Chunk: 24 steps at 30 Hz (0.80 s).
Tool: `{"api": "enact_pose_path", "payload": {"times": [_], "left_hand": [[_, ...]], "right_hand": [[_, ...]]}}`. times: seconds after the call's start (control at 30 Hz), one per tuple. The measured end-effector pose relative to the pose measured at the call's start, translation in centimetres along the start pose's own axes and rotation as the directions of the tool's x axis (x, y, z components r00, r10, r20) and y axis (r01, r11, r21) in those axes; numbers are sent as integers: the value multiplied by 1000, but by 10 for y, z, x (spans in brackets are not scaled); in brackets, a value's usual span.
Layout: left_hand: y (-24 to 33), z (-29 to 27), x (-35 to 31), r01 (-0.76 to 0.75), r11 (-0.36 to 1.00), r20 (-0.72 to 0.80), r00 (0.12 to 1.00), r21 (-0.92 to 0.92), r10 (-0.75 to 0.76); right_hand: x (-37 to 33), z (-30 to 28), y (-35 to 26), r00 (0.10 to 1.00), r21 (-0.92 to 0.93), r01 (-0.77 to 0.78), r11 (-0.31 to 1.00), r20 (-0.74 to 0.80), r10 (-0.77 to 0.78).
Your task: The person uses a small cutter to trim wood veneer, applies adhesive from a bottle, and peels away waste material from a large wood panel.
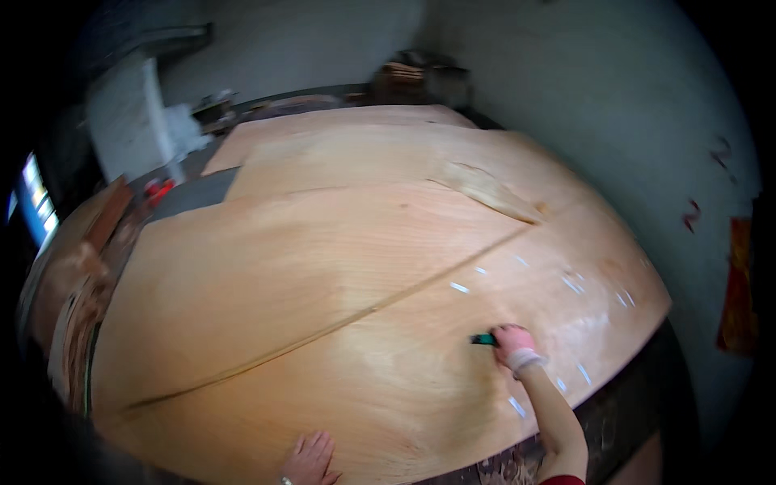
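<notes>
pink-gloved right hand [514,344] curled round some green tool [483,339] over the wood sheet [388,396], left hand [310,459] splayed flat at its near edge, red scrawl [691,216] on wall [598,89] to its right

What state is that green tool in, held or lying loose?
Held: the gloved right hand is closed around the green tool, whose end pokes out left. Whether it touches the wood sheet, I cannot tell.
</notes>
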<state>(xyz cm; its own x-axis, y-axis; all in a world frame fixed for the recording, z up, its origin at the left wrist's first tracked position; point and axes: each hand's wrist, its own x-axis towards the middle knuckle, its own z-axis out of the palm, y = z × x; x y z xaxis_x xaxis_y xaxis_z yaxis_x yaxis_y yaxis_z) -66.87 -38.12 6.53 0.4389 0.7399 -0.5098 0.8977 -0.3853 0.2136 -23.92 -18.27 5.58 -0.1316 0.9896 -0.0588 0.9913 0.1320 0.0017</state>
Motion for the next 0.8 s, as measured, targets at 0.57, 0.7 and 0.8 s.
{"api": "enact_pose_path", "payload": {"times": [0.57,0.7,0.8], "left_hand": [[-25,84,-13,-274,960,-573,796,-53,195],[-35,102,6,-625,765,-860,467,-155,207],[-67,76,-28,-781,623,-850,297,45,435]], "right_hand": [[-62,-42,-62,991,373,-130,919,38,124],[-152,-40,-126,975,840,-164,518,59,214],[-243,-125,-246,816,940,-288,182,142,560]]}}
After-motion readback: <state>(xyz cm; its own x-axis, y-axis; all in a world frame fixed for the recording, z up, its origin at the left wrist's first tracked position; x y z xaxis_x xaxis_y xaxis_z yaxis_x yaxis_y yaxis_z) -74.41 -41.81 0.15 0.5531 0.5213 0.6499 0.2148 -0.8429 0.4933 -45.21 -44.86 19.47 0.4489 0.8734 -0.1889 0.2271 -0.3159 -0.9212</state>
